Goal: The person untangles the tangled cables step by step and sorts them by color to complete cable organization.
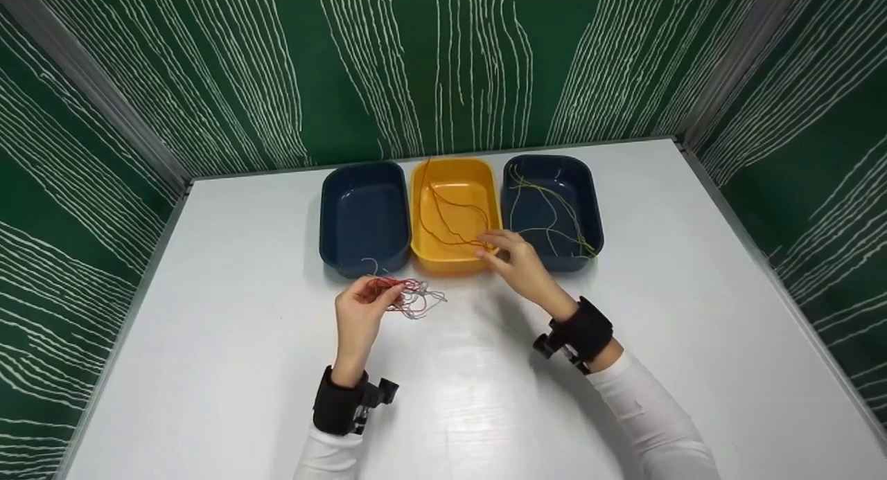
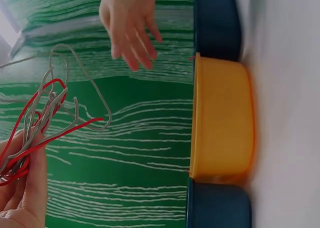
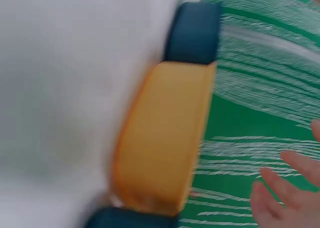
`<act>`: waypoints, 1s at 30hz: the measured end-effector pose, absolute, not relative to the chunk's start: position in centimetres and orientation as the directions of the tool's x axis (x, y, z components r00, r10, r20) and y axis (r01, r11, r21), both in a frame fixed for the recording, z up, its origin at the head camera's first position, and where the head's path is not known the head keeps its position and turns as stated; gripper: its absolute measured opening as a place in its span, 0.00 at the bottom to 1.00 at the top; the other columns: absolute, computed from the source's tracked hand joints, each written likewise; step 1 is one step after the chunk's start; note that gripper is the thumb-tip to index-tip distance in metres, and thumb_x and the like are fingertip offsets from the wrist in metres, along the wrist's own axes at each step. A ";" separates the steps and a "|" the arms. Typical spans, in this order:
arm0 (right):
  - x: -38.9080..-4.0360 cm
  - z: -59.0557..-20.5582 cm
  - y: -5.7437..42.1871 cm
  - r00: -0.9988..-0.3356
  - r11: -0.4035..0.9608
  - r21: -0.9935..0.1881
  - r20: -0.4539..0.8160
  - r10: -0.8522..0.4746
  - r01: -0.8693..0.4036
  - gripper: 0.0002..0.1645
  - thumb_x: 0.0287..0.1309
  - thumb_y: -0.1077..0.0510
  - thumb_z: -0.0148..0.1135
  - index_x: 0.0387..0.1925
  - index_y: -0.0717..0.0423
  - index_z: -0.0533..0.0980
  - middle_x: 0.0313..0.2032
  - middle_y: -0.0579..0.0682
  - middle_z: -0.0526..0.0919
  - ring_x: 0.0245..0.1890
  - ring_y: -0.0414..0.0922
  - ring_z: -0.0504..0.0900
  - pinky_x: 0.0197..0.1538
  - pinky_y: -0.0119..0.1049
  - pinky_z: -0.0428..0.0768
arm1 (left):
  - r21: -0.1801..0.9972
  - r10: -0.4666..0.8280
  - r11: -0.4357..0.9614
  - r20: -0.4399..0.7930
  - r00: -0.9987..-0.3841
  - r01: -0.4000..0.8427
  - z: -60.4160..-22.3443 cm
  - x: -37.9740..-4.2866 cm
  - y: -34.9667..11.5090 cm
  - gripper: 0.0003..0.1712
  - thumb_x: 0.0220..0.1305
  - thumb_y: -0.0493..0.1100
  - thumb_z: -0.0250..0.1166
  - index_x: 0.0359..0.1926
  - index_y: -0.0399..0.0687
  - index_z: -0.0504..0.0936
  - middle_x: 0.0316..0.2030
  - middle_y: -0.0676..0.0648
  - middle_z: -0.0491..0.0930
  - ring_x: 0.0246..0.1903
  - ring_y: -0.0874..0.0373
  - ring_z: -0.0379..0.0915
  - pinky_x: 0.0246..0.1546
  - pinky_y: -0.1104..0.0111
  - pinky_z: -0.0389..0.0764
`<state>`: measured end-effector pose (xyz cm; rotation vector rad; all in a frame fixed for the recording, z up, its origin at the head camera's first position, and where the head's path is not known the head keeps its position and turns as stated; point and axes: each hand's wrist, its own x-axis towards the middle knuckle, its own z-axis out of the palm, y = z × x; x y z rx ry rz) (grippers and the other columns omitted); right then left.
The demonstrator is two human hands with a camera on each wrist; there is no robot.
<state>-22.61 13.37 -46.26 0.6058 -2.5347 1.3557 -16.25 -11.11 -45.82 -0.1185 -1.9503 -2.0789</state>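
Near the left bin's front, my left hand (image 1: pixel 359 321) pinches a tangled bundle of red and grey-white wires (image 1: pixel 416 298). In the left wrist view, red and grey loops of the bundle (image 2: pixel 45 113) stick up past the fingers. My right hand (image 1: pixel 523 267) hovers over the front right corner of the yellow bin (image 1: pixel 454 266). Its fingers are loosely spread, and in the right wrist view the hand (image 3: pixel 290 193) shows nothing in it. Several orange-red wires (image 1: pixel 443 239) lie in the yellow bin, some ends close to the right fingertips.
A dark blue bin (image 1: pixel 364 220) stands left of the yellow one. Another dark blue bin (image 1: pixel 599 220), on the right, contains several yellow-green wires (image 1: pixel 547 228). All three stand side by side at the back of the white table (image 1: pixel 443 397), before green walls with white streaks (image 1: pixel 471 64).
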 end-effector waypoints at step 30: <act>-17.7 -45.1 10.7 -0.723 0.374 -0.819 0.070 -0.687 -0.435 0.29 0.51 0.50 0.65 0.51 0.63 0.72 0.44 0.55 0.80 0.45 0.52 0.78 0.50 0.39 0.75 | 0.940 0.111 0.155 0.289 -0.951 0.304 -44.9 -16.3 -7.2 0.09 0.48 0.34 0.70 0.29 0.31 0.81 0.26 0.38 0.81 0.25 0.67 0.75 0.28 0.74 0.77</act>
